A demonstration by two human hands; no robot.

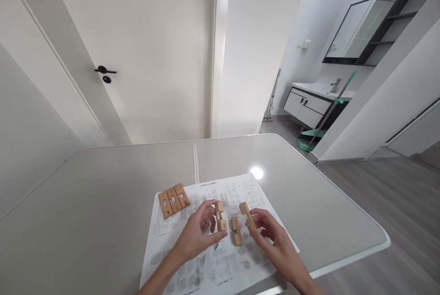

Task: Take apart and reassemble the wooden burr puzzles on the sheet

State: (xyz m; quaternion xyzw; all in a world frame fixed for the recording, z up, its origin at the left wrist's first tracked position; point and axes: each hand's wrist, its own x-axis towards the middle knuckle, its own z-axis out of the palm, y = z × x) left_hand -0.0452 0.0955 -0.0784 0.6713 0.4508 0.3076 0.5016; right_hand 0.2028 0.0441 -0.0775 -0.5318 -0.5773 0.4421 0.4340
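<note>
My left hand [202,226] pinches a notched wooden puzzle piece [222,225] upright between thumb and fingers, a small dark mark on its lower end. In my right hand [270,235] is another notched wooden puzzle piece [244,208], tilted, its upper end pointing left and away from me. Between the two hands a third notched piece [237,237] lies on the printed sheet [165,249]. Farther left on the sheet sit several flat wooden pieces [173,200] side by side, with slots and handwritten numbers 2, 1 and 3.
The sheet, covered in small diagrams, lies on a grey table [103,203] with a pale rim and a seam down its middle. Beyond it stands a white door [154,56] with a black handle. A washbasin cabinet [305,104] and a green dustpan [305,145] are at far right.
</note>
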